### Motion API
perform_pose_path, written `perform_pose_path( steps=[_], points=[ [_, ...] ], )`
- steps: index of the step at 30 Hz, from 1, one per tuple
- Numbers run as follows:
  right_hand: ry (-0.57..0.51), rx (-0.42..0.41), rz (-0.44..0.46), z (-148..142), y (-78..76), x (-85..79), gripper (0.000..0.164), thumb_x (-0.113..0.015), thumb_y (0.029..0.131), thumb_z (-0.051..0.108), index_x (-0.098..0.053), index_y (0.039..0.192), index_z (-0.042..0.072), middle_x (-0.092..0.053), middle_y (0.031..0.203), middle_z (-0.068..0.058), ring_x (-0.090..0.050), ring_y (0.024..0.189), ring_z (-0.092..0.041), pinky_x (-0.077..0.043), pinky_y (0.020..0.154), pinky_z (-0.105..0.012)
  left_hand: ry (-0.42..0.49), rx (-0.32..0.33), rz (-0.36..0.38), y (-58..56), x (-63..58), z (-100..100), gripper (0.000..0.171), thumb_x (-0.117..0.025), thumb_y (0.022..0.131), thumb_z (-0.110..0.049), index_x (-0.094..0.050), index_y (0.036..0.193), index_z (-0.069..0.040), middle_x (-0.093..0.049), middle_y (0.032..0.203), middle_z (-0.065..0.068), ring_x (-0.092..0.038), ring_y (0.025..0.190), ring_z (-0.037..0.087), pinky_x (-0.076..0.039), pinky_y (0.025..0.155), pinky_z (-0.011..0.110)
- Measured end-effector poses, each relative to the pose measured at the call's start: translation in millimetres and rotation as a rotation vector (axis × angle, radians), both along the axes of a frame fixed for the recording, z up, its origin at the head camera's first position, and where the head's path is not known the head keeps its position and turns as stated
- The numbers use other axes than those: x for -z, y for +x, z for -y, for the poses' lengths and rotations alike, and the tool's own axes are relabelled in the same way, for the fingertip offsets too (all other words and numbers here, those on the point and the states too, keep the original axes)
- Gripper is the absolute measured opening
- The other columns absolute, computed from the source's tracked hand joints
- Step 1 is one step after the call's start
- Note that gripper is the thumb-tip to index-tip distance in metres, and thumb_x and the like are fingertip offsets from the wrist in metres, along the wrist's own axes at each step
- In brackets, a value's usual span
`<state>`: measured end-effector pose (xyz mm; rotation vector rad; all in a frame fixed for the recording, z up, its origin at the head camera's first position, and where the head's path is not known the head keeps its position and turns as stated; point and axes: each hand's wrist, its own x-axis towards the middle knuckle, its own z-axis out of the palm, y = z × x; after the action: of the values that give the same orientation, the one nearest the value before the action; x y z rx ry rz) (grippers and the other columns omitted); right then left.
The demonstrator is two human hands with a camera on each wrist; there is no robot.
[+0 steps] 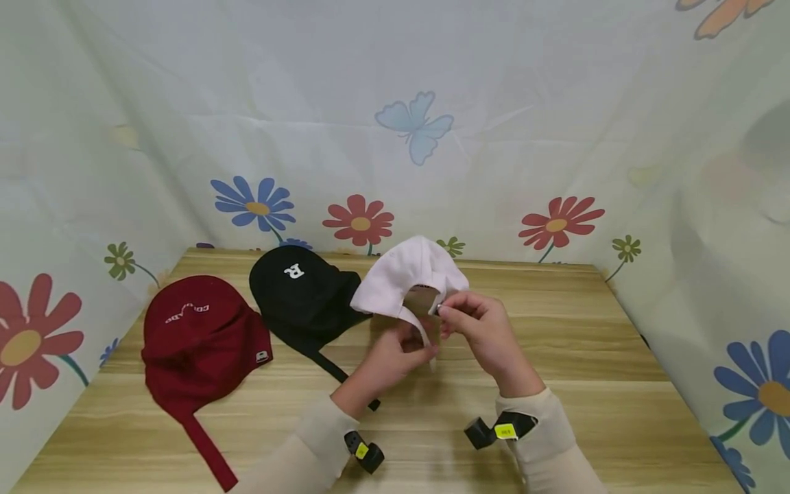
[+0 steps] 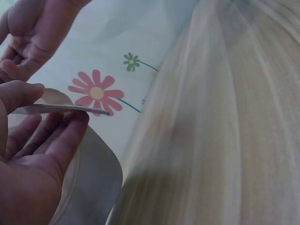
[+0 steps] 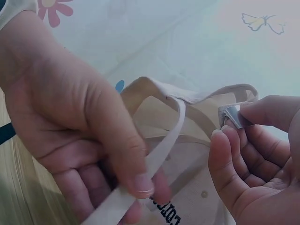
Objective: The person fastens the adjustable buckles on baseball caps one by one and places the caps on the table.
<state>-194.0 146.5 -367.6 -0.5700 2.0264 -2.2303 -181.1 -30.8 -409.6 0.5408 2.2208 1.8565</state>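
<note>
A pale, whitish cap (image 1: 395,274) is held up over the table, its back opening facing me. My left hand (image 1: 391,353) pinches the cap's long back strap (image 3: 165,149) between thumb and fingers. The strap's thin end sticks out past the fingertips in the left wrist view. At the other side of the opening, my right hand (image 1: 484,333) pinches a small silver metal buckle (image 3: 234,116) on a short tab. Dark embroidered lettering (image 3: 165,210) shows inside the cap in the right wrist view. Strap and buckle are apart.
To the left on the wooden table (image 1: 580,412) lie a dark red cap (image 1: 197,357) and a black cap (image 1: 302,302) with a white letter, their back straps stretched toward me. A flower-print cloth (image 1: 494,82) hangs behind and at both sides.
</note>
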Motion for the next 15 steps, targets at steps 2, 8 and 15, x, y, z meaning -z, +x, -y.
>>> perform_pose_path(
  steps=[2, 8, 15],
  points=[
    [-0.009, -0.003, 0.0, -0.1, -0.3, -0.4, 0.006, -0.061, 0.085, 0.009, -0.06, 0.084, 0.004, -0.058, 0.072, -0.001, -0.058, 0.064, -0.013, -0.055, 0.061, -0.03, -0.015, -0.014, 0.027, 0.9, 0.9, 0.1, 0.023, -0.065, 0.084, -0.016, -0.057, 0.103, -0.006, -0.063, 0.098, 0.009, -0.06, 0.085, 0.01, -0.05, 0.075, 0.022],
    [-0.016, 0.004, -0.006, -1.2, -0.1, -2.6, 0.006, -0.062, 0.085, 0.009, -0.06, 0.083, 0.003, -0.059, 0.071, -0.001, -0.058, 0.064, -0.014, -0.055, 0.062, -0.034, -0.053, -0.033, 0.038, 0.4, 2.8, 1.6, 0.019, -0.063, 0.085, -0.02, -0.067, 0.095, -0.005, -0.066, 0.09, 0.006, -0.06, 0.079, 0.013, -0.053, 0.071, 0.031],
    [-0.015, 0.002, -0.003, -1.6, -0.1, -1.9, 0.003, -0.06, 0.086, 0.007, -0.061, 0.084, 0.005, -0.059, 0.071, 0.0, -0.058, 0.064, -0.013, -0.055, 0.062, -0.034, 0.108, 0.016, 0.17, -3.4, 8.4, 2.0, 0.024, -0.057, 0.09, -0.024, -0.062, 0.1, -0.003, -0.064, 0.093, 0.016, -0.067, 0.077, 0.026, -0.055, 0.071, 0.045]
  ],
)
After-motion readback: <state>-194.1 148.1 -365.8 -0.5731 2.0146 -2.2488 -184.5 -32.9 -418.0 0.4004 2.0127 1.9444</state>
